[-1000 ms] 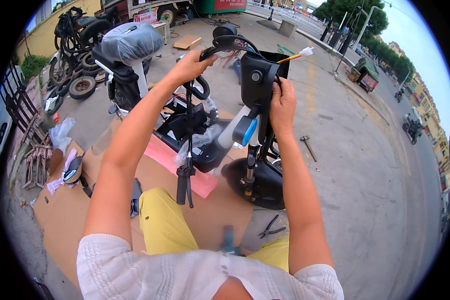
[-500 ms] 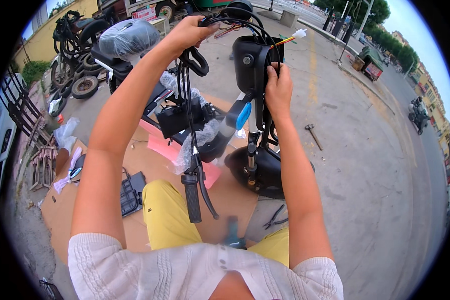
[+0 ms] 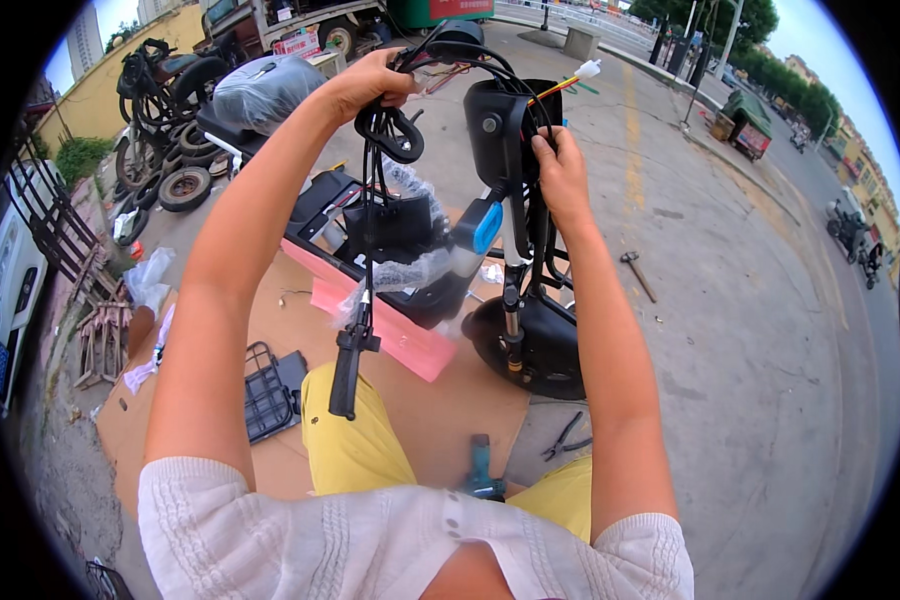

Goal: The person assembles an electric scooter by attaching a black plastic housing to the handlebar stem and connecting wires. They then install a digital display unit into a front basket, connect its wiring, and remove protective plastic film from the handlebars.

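Note:
My left hand (image 3: 378, 82) is closed round a bundle of black cables (image 3: 470, 44), held up at the upper middle. Below it hangs a handlebar grip with a brake lever (image 3: 346, 372), and a black loop (image 3: 390, 135) dangles by my wrist. My right hand (image 3: 562, 178) is closed on the lower run of cables, against the edge of the black front housing (image 3: 488, 125) of an electric scooter. A white connector (image 3: 589, 69) on red and yellow wires sticks out above the housing. The scooter's black front fender (image 3: 530, 345) stands beneath.
Cardboard (image 3: 440, 420) lies underfoot, with pink foam (image 3: 410, 345), a black rack (image 3: 270, 390), a teal power tool (image 3: 482, 468) and pliers (image 3: 567, 437). A hammer (image 3: 638, 277) rests on the concrete. Old tires (image 3: 185, 189) and a wrapped seat (image 3: 268, 92) are at the back left.
The hanging grip has swung left and turned, and the lever now lines up with it. My left hand has lowered slightly; my right hand keeps its hold. The view has shifted a little.

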Available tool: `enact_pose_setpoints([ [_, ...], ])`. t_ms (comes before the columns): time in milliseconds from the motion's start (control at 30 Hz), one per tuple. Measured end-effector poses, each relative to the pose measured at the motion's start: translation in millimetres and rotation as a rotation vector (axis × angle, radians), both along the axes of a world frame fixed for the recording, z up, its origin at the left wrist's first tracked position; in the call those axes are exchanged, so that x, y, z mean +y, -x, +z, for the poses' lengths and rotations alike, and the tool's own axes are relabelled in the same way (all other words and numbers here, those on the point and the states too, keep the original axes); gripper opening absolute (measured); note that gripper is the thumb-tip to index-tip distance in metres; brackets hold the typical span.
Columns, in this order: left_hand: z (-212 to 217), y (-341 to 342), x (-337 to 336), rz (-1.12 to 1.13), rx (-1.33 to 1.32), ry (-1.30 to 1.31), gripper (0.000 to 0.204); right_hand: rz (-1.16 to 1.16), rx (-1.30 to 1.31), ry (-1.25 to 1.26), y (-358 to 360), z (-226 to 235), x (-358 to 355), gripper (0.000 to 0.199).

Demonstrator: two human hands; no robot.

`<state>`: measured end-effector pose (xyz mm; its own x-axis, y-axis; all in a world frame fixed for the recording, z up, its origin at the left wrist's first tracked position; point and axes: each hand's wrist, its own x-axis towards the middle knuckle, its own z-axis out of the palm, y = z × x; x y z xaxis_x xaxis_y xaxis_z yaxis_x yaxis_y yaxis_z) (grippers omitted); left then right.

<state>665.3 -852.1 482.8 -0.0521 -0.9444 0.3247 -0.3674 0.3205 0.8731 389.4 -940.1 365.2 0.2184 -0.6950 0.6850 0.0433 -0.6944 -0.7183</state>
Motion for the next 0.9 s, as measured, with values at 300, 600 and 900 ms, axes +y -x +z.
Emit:
enact_pose_setpoints([
  [300, -2.0, 9.3, -13.0, 0.188, -0.089, 0.073, 0.033, 0.086, -0.032, -0.073, 5.5, -0.8, 6.1, 0.018],
  [600, -20.3, 29.2, -48.4, 0.582, -0.249, 0.530, 0.035, -0.098, -0.062, 0.172, -4.3, -5.2, 23.0, 0.015],
  [900, -23.1, 53.1, -41.2, 0.510, -0.138, 0.488, 0.022, -0.364, -0.114, 0.406, -14.1, -5.2, 31.4, 0.017],
])
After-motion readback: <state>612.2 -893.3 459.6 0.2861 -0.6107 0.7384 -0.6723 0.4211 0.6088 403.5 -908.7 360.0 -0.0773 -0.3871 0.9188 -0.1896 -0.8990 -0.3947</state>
